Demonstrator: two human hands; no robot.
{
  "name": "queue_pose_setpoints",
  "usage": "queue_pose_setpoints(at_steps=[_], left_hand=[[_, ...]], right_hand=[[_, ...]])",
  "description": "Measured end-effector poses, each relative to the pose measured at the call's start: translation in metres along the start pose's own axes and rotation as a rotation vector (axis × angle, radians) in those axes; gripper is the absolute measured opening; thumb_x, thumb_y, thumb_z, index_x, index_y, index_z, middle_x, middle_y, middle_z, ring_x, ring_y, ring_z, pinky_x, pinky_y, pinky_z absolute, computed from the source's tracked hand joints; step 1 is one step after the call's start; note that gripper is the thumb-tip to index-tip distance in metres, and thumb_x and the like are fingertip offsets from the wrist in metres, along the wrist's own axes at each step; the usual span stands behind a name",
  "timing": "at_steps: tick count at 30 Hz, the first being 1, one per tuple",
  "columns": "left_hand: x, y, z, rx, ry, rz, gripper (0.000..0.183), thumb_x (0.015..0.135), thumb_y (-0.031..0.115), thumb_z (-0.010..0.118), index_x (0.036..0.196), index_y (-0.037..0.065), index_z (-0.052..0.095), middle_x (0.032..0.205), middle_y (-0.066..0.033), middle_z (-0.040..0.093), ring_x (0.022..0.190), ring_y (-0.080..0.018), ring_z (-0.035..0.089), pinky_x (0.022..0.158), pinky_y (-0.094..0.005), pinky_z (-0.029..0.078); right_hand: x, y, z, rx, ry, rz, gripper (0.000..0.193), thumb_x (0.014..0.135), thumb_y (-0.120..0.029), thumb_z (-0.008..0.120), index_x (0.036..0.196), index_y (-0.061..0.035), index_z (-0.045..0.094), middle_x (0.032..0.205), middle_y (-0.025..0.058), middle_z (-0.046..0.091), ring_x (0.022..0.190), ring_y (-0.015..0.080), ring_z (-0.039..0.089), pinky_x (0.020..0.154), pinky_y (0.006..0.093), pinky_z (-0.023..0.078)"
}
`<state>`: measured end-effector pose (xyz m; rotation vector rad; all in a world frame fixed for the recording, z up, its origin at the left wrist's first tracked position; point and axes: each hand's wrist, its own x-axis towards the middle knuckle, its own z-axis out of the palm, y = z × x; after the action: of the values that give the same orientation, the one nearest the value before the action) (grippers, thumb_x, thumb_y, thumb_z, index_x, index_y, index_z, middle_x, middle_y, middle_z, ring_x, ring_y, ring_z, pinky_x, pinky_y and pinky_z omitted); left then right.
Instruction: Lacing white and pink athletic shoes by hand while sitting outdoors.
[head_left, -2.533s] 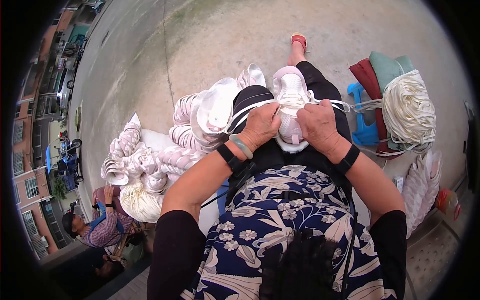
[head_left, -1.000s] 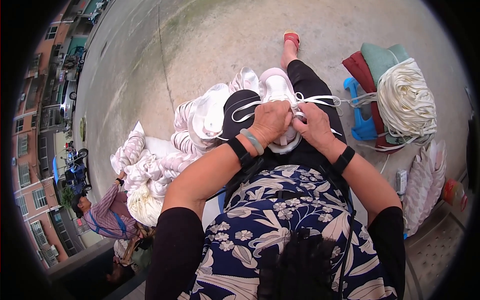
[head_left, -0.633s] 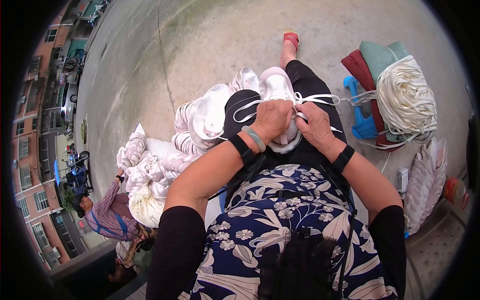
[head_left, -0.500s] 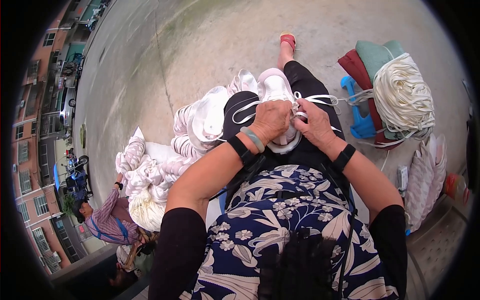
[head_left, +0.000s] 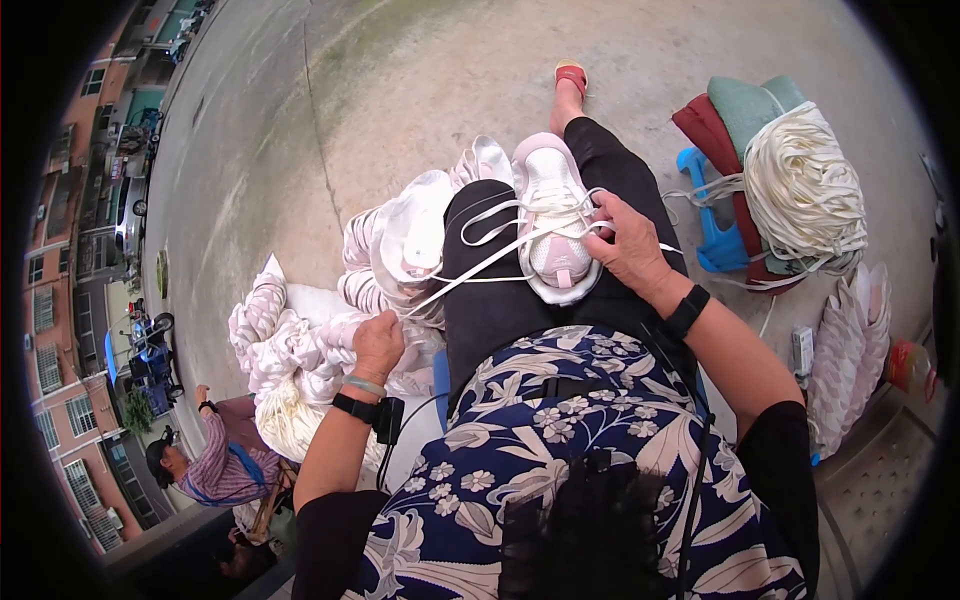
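A pale pink and white sneaker [head_left: 556,262] lies across my black-trousered thighs, its toe pointing away from me. White shoelaces [head_left: 545,207] run through its eyelets, with loose loops at its left side. My left hand [head_left: 378,342] is closed on a shoelace, held out to the left of the shoe; the lace stretches in a straight line back to it. My right hand [head_left: 630,240] is at the shoe's right side, thumb and fingers curled on its eyelet edge beside a bit of lace.
Bundled pink-white shoe uppers [head_left: 300,335] are heaped at the left. At the right lie a white lace bundle [head_left: 805,190], a blue plastic stool [head_left: 715,240], folded green cloth [head_left: 750,110] and more stacked uppers [head_left: 850,360]. Another person [head_left: 225,460] works at the far left.
My left hand has moved from the shoe out to the lower left, drawing a shoelace with it. My right hand stays by the shoe's right side. The other person's arm has shifted.
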<state>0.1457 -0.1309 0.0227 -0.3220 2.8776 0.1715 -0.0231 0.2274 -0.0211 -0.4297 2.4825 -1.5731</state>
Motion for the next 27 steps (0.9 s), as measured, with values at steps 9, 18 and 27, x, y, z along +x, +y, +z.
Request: queue_pose_setpoints(at_steps=[9, 18, 27], left_hand=[[0.019, -0.01, 0.019, -0.123, 0.007, -0.095, 0.018, 0.076, 0.024, 0.061, 0.075, 0.006, 0.064, 0.071, -0.0154, 0.061, 0.07, -0.035, 0.059, 0.063, -0.0431, 0.046], [0.128, 0.114, -0.016, -0.413, 0.328, 0.458, 0.019, 0.08, 0.016, 0.058, 0.095, 0.005, 0.062, 0.095, -0.0107, 0.063, 0.091, -0.0288, 0.056, 0.081, -0.0364, 0.043], [0.151, 0.137, 0.003, -0.214, 0.096, 0.503, 0.023, 0.077, 0.016, 0.058, 0.098, 0.008, 0.059, 0.106, -0.0065, 0.057, 0.106, -0.0268, 0.048, 0.091, -0.04, 0.034]], right_hand=[[0.003, -0.002, -0.007, 0.037, -0.086, 0.041, 0.044, 0.073, -0.023, 0.066, 0.108, -0.0015, 0.052, 0.081, 0.0107, 0.058, 0.067, 0.0202, 0.058, 0.066, 0.0302, 0.047], [0.031, 0.015, 0.0, 0.393, -0.077, 0.206, 0.015, 0.082, -0.011, 0.059, 0.092, 0.0007, 0.061, 0.069, 0.0012, 0.057, 0.062, 0.0065, 0.051, 0.058, 0.0209, 0.042], [0.034, 0.006, 0.001, 0.429, -0.139, 0.289, 0.015, 0.085, -0.011, 0.055, 0.094, -0.0007, 0.061, 0.077, -0.0013, 0.058, 0.069, 0.0049, 0.051, 0.065, 0.0183, 0.043]])
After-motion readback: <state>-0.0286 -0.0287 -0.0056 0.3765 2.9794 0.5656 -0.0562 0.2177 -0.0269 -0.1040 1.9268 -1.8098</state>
